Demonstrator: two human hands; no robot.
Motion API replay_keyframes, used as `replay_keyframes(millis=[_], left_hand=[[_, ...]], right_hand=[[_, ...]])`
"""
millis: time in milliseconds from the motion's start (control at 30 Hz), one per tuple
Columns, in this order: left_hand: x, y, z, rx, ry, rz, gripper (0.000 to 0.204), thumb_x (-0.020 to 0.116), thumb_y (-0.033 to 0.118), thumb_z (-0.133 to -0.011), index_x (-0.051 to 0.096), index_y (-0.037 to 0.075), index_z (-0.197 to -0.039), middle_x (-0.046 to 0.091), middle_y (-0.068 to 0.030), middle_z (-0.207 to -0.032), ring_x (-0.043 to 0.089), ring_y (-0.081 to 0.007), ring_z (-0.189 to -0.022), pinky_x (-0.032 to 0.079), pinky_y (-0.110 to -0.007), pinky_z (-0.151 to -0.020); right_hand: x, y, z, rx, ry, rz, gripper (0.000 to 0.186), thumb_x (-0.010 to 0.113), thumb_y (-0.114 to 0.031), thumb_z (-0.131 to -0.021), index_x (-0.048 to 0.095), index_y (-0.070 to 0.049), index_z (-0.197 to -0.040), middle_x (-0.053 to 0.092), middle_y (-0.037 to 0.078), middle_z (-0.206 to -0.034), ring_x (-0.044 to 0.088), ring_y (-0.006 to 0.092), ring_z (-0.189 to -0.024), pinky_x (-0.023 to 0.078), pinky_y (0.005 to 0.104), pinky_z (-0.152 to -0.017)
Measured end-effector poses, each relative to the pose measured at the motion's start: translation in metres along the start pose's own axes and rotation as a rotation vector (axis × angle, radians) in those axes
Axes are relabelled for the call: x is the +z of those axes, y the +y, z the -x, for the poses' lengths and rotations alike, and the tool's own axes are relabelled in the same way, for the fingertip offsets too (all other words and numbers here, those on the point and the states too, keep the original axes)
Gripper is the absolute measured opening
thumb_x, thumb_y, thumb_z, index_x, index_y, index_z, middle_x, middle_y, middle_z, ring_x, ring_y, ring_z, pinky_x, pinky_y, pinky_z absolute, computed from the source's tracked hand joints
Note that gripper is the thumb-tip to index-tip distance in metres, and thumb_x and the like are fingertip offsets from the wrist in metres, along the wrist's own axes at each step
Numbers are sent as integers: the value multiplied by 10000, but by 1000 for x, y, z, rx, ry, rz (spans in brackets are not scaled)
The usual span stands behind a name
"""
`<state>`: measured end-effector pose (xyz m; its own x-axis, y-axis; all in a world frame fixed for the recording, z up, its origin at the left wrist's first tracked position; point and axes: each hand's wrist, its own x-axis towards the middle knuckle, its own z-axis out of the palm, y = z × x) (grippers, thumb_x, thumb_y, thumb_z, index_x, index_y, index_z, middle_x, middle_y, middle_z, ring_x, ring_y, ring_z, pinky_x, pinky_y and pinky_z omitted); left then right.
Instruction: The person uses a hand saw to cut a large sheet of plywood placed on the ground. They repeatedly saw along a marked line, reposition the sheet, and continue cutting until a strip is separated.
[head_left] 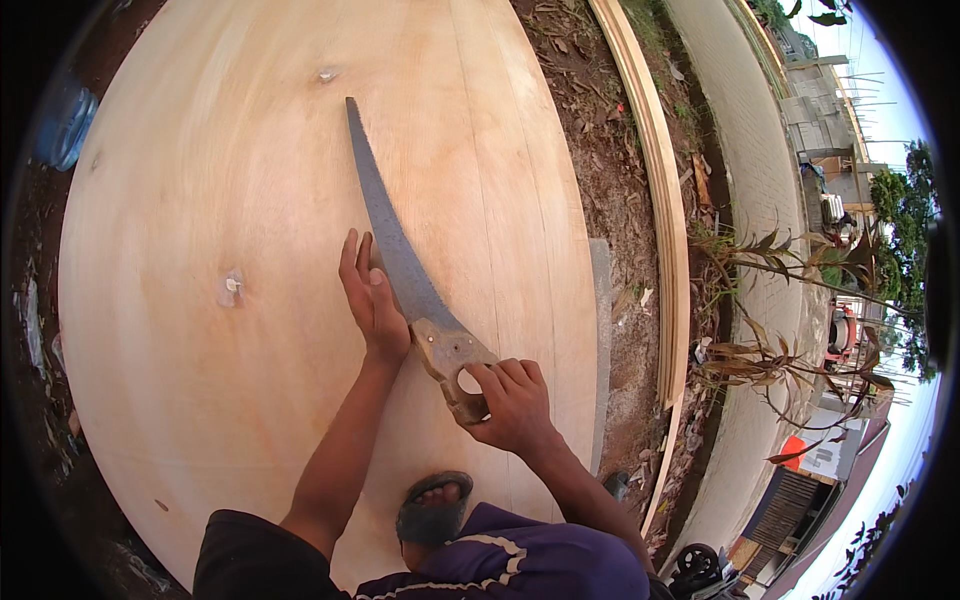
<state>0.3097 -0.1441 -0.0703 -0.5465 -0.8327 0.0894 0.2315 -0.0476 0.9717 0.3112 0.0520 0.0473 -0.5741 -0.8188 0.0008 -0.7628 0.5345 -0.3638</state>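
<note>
A handsaw (385, 215) with a grey tapering blade and a worn wooden handle (448, 352) lies over a large pale plywood sheet (300, 180), its tip pointing away from me. My right hand (515, 402) is closed around the rear of that handle. Just left of the blade's wide end is my left hand (376, 312), fingers stretched out and nothing gripped in them. Its palm side is close against the saw near the front of the handle; whether it presses on the blade I cannot tell. Faint straight lines run lengthwise along the right part of the sheet.
My sandalled foot (436, 505) is on the sheet near me. Long wooden boards (655, 200) lie on the ground to the right, by a leafy plant (780, 370) and a concrete strip (745, 150). A blue plastic bottle (68, 128) is off the left edge.
</note>
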Motion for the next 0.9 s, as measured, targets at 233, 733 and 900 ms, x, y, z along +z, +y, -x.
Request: replay_keyframes(millis=[233,733,900], left_hand=[[19,26,3,-184,110,-50,496,350,263,-1129,387,-58,-1505,453,-183,-1525,428,-303,-1437,299,-415,-1211],[119,-7,60,158,-547,-1374,671,505,562,-1018,435,212,-1586,251,-190,-1679,127,-393,-1586,-28,-708,-1217],[124,-12,62,154,-544,-1403,687,526,567,-1009,443,196,-1582,237,-194,-1688,117,-390,-1589,-9,-716,-1210]], right_hand=[[7,-20,23,639,331,-1154,495,618,-25,-950,514,95,-1419,711,89,-932,674,183,-826,535,349,-837],[-80,11,241,789,598,-772,467,718,-83,-895,630,111,-1311,695,120,-786,642,119,-666,504,266,-623],[-82,33,252,751,526,-755,455,735,-90,-890,646,105,-1292,675,117,-725,644,135,-618,500,279,-591]])
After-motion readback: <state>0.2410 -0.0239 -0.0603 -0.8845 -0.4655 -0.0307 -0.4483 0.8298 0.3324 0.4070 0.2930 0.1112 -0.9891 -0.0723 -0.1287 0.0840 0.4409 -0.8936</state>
